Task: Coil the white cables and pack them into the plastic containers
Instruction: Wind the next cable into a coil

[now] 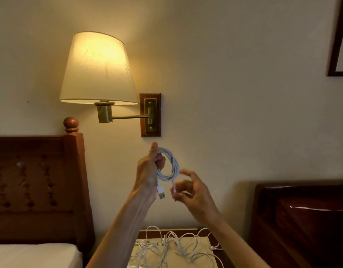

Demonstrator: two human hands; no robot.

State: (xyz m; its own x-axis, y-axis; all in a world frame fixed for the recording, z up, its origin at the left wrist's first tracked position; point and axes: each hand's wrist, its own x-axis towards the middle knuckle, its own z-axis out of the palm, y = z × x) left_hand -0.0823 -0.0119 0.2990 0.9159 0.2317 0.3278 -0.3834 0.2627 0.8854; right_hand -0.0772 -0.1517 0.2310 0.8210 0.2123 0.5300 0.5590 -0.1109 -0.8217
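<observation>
Between both hands (147, 171) (192, 194) (raised): coiled cable (171, 165)

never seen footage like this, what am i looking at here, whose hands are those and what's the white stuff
There is no machine here. The single picture comes from a wide-angle camera worn on a person's head, so you look out along their own two bare arms.

The left hand holds up a coiled white cable, its fingers curled round one side of the loops. A USB plug hangs below that hand. The right hand pinches the cable's thin loose end just under the coil.

Below the arms, a tangle of loose white cables lies on a small bedside table, waiting to be coiled. No plastic container can be clearly made out in this frame.

Around them: a lit wall lamp, a wooden headboard on the left, and dark wooden furniture on the right.
</observation>
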